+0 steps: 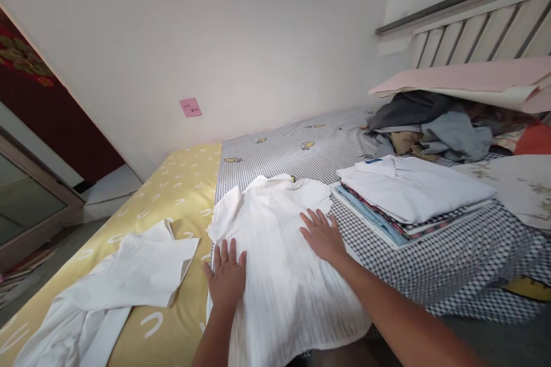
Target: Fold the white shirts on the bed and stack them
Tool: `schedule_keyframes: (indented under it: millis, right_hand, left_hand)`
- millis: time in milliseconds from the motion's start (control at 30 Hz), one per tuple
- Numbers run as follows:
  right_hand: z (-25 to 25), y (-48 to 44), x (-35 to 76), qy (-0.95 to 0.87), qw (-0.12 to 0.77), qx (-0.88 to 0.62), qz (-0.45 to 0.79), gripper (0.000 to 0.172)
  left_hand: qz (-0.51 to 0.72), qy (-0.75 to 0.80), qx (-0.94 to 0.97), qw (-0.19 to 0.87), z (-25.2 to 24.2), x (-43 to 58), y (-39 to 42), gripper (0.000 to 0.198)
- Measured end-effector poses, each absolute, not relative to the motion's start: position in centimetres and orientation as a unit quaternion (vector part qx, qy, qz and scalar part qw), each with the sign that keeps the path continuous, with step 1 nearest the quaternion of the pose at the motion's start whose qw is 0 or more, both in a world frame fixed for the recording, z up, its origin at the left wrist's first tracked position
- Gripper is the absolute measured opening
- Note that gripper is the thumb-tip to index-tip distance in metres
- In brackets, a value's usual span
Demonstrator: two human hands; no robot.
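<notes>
A white short-sleeved blouse lies spread out in front of me, collar end toward the wall and hem toward me. My left hand rests flat on its left edge, fingers apart. On the blouse's right side, below the sleeve, my right hand lies flat with its fingers spread. Neither hand grips the cloth. Just right of my right hand sits a stack of folded clothes, topped by a folded white shirt. Another white garment lies loosely to the left of my left hand.
Beneath the clothes are a yellow patterned sheet and a black-and-white checked sheet. A heap of mixed clothes at the right back is partly covered by a pink sheet of board. A pink note is on the wall.
</notes>
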State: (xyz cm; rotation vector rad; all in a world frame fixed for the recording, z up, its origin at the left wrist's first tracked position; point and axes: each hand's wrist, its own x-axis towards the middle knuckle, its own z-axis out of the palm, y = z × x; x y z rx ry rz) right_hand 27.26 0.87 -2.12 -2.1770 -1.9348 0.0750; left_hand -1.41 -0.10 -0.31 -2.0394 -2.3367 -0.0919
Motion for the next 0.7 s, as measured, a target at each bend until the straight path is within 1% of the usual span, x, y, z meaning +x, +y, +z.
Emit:
schedule_keyframes:
  millis: [267, 500, 700]
  right_hand:
    - [-2.4, 0.9, 27.3, -0.661, 0.126, -0.739, 0.017, 0.058]
    - [-3.4, 0.8, 27.4, -0.662, 0.136, -0.736, -0.023, 0.054]
    - [-3.3, 0.6, 27.4, -0.663, 0.129, -0.736, -0.04, 0.053]
  left_hand:
    - [-0.038, -0.757, -0.652, 0.037, -0.4, -1.1, -0.4, 0.06]
    - [-0.063, -0.75, -0.657, 0.045, -0.6, -0.9, -0.7, 0.058]
    - [-0.085, -0.749, -0.657, 0.022, -1.1, -1.1, -0.8, 0.058]
